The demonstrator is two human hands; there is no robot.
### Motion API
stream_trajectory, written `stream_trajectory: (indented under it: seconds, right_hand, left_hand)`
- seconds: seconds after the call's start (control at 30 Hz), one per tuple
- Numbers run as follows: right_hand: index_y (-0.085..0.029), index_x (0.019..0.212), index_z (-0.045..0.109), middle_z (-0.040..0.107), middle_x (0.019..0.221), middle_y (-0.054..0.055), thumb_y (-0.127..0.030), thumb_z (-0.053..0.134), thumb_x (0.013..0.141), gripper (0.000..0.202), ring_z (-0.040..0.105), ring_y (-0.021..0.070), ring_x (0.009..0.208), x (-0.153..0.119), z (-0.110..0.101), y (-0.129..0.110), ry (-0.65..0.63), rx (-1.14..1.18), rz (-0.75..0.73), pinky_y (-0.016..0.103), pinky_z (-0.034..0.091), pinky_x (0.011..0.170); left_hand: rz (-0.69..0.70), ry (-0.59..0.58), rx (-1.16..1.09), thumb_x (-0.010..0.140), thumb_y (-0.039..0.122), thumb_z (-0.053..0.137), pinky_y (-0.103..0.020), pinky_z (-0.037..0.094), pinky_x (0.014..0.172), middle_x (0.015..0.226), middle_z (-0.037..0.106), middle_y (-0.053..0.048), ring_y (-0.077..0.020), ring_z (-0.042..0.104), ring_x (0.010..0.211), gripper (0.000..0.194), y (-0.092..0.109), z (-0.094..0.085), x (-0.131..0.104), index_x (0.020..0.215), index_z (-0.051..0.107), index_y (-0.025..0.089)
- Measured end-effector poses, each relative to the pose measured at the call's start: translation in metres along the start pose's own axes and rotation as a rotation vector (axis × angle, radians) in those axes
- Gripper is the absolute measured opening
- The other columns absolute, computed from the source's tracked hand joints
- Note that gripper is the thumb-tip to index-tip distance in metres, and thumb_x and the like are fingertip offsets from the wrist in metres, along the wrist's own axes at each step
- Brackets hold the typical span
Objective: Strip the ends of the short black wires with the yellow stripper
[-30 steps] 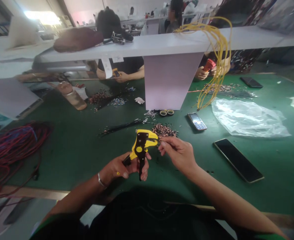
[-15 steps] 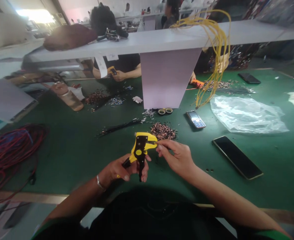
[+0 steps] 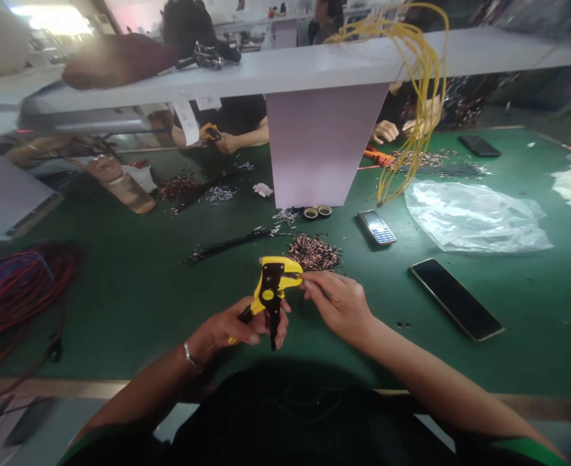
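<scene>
My left hand (image 3: 239,327) is wrapped round the handles of a yellow and black wire stripper (image 3: 270,291), held upright over the green table. At the tool's jaws, my right hand (image 3: 341,301) pinches something small and thin, too small to make out well. Just behind the tool lies a pile of short copper-coloured and black pieces (image 3: 315,252). A bundle of black wires (image 3: 231,244) stretches to the left of that pile, with small silvery pieces (image 3: 285,215) beyond its right end.
Right of my hands lie a large phone (image 3: 456,299), a keypad phone (image 3: 376,228) and a clear plastic bag (image 3: 476,217). Red wire coils (image 3: 18,298) sit left, a bottle (image 3: 120,184) behind them. Yellow wires (image 3: 423,84) hang from a shelf (image 3: 304,68); people work beyond.
The view has shifted slightly. My hands and the wire stripper keep nearly the same pose. At the back right, a person's hands now show apart from the orange tool lying on the table.
</scene>
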State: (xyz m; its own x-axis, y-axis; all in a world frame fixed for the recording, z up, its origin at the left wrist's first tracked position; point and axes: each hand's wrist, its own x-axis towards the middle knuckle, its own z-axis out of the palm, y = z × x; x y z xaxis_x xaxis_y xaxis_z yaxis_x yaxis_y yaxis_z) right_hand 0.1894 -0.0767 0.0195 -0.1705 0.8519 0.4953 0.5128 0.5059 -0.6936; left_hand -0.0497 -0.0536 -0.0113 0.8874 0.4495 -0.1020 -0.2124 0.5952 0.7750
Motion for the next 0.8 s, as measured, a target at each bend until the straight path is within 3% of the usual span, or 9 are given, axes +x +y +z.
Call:
stream_trajectory:
  seconds: [0.4, 0.8]
  right_hand:
    - [-0.02, 0.102, 0.07, 0.076, 0.075, 0.004, -0.016, 0.048, 0.097, 0.024, 0.072, 0.0173, 0.067, -0.001, 0.005, 0.01, 0.016, -0.063, -0.105, 0.029, 0.059, 0.068]
    - [-0.02, 0.095, 0.071, 0.076, 0.071, 0.001, -0.019, 0.051, 0.096, 0.019, 0.072, 0.0149, 0.064, -0.001, 0.007, 0.011, 0.021, -0.025, -0.031, 0.026, 0.057, 0.066]
  left_hand:
    - [0.101, 0.052, 0.191, 0.074, 0.029, 0.081, -0.038, 0.049, 0.076, 0.092, 0.064, -0.009, -0.0202, 0.062, 0.078, 0.044, 0.001, 0.005, 0.0, 0.114, 0.068, 0.015]
    - [0.141, 0.087, 0.303, 0.083, 0.028, 0.076, -0.034, 0.053, 0.071, 0.086, 0.063, -0.008, -0.0167, 0.062, 0.073, 0.029, 0.002, 0.009, 0.001, 0.104, 0.066, 0.012]
